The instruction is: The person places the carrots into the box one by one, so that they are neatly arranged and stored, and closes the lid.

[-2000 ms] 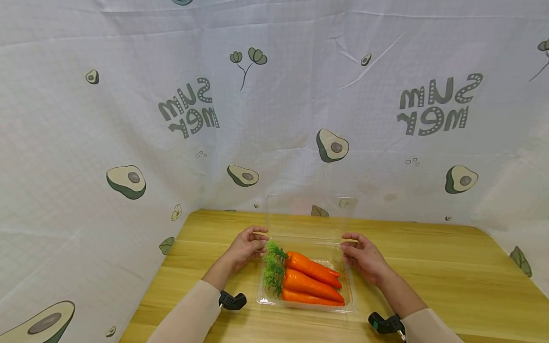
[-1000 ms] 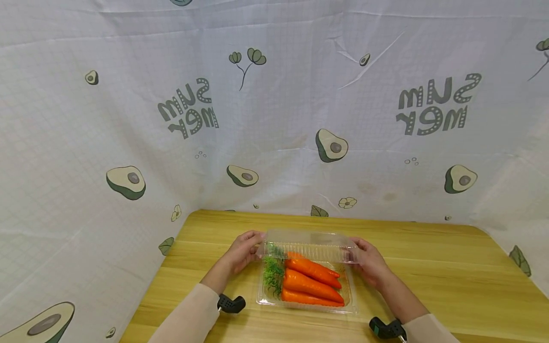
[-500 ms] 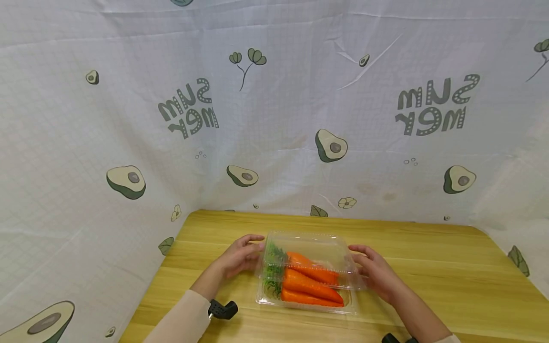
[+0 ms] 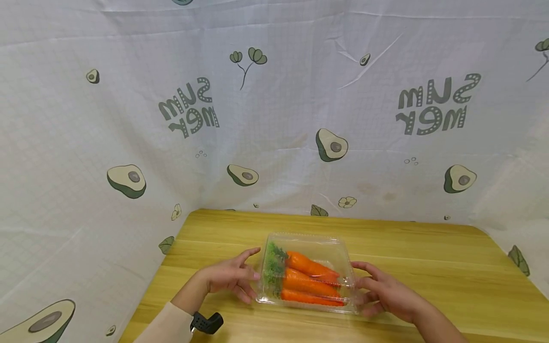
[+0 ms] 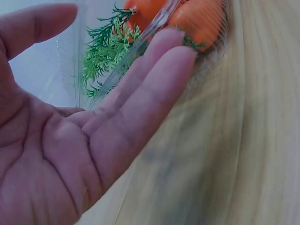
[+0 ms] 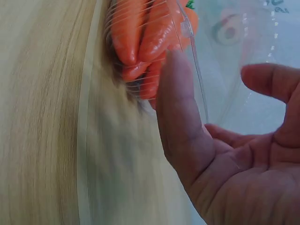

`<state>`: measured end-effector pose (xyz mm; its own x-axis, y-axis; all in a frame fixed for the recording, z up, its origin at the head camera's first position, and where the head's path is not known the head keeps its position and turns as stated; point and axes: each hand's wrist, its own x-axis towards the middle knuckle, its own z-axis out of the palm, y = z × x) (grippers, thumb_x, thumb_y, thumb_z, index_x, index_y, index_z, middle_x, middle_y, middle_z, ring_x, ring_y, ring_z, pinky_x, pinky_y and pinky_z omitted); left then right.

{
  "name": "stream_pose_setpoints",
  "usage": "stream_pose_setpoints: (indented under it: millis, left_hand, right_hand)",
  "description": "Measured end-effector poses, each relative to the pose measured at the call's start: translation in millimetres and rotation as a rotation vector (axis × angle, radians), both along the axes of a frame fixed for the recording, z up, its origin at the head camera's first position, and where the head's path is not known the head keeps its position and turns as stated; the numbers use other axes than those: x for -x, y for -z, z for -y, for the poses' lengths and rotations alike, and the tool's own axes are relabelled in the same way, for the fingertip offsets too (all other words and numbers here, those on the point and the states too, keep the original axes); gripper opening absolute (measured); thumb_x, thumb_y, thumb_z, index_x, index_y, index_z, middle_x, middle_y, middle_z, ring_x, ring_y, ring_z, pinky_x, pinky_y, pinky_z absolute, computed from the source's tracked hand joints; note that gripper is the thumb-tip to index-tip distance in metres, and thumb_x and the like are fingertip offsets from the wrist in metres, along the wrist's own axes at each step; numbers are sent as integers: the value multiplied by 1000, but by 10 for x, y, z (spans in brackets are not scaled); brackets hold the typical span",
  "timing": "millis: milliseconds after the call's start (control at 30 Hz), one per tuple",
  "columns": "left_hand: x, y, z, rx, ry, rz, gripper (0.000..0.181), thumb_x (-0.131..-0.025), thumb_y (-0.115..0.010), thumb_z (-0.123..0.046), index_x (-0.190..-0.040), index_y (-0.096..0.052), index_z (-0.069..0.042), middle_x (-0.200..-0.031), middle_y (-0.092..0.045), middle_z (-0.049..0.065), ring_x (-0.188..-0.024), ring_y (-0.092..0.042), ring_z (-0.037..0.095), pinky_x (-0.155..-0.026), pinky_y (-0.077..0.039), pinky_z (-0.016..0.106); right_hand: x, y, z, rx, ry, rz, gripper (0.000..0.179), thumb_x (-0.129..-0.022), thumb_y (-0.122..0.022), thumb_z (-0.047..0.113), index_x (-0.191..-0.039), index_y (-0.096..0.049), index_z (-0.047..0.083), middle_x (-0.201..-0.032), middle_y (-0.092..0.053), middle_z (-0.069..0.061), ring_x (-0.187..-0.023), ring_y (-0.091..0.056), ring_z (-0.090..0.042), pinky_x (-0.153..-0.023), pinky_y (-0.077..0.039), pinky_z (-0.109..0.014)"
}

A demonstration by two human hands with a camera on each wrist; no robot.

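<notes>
A clear plastic clamshell box [image 4: 309, 240] lies on the table with its lid down over the base. Inside, several orange carrots [image 4: 310, 283] with green leafy tops [image 4: 273, 267] point their tips to the right. My left hand [image 4: 231, 276] is at the box's left side, fingers spread and fingertips right at the rim. In the left wrist view the palm faces the box and its fingers [image 5: 145, 98] are nearly straight. On the right side my right hand [image 4: 386, 293] has its relaxed fingers at the rim; in the right wrist view its thumb [image 6: 267, 79] stands apart from them.
The wooden table [image 4: 429, 267] runs back to a white cloth [image 4: 274, 105] printed with avocados and lettering, which also hangs along the sides. A black wrist camera [image 4: 207, 323] sits on the left sleeve [image 4: 167, 326].
The lid, which stood upright behind the base, has swung forward and down over the carrots. Both hands have followed it toward the front, letting go of its edges along the way.
</notes>
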<state>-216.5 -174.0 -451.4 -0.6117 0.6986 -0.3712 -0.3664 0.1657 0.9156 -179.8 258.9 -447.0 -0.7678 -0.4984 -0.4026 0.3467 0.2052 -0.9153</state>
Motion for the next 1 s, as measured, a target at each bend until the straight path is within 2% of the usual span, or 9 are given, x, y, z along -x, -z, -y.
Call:
stream_pose_setpoints:
  millis: [133,300,533,733,867,1000]
  left_hand:
    - [-40,1,-13,-35,36,37,93,-101,-59,-16,-165,7,-21,-118,-58,15,-83,-75,19,-77,-64,35]
    - [-37,59,-69,-59,-25,-9,97,-96,-62,-8,-165,6,-18,-105,-58,9,-80,-73,18,-74,-63,32]
    - [-1,160,-186,-51,-169,-108,92,-97,-65,-10,-164,-2,-11,-103,-61,8,-78,-69,16,-73,-62,30]
    - [36,235,-277,-15,-311,-147,73,-103,-61,-20,-160,-20,-3,-110,-60,13,-82,-70,16,-76,-63,32]
    - [56,269,-348,7,-388,-150,61,-107,-53,-25,-157,-27,-1,-115,-61,17,-82,-73,17,-75,-63,34]
    - [70,302,-433,-8,-495,-154,55,-108,-51,-26,-152,-33,2,-110,-61,14,-79,-72,16,-75,-63,33]
  right_hand:
    - [-25,10,-24,51,-59,15,75,-108,-47,26,-161,1,3,-120,-64,-12,-90,-71,-20,-76,-63,-34]
    - [-15,47,20,60,-28,-38,76,-109,-48,24,-160,2,-2,-117,-63,-13,-89,-67,-15,-78,-63,-32]
    - [35,132,134,-36,161,-126,73,-108,-52,25,-158,-10,-8,-116,-65,-9,-91,-66,-13,-78,-62,-27]
    - [71,163,248,-32,321,-117,65,-107,-53,23,-153,-24,-13,-113,-65,-7,-96,-67,-9,-84,-61,-24]
    - [79,174,303,-8,360,-120,63,-106,-55,18,-152,-26,-13,-118,-64,-9,-98,-68,-7,-89,-59,-24]
    - [92,192,330,31,368,-122,67,-104,-57,14,-154,-21,-12,-119,-62,-11,-98,-68,-7,-91,-59,-25]
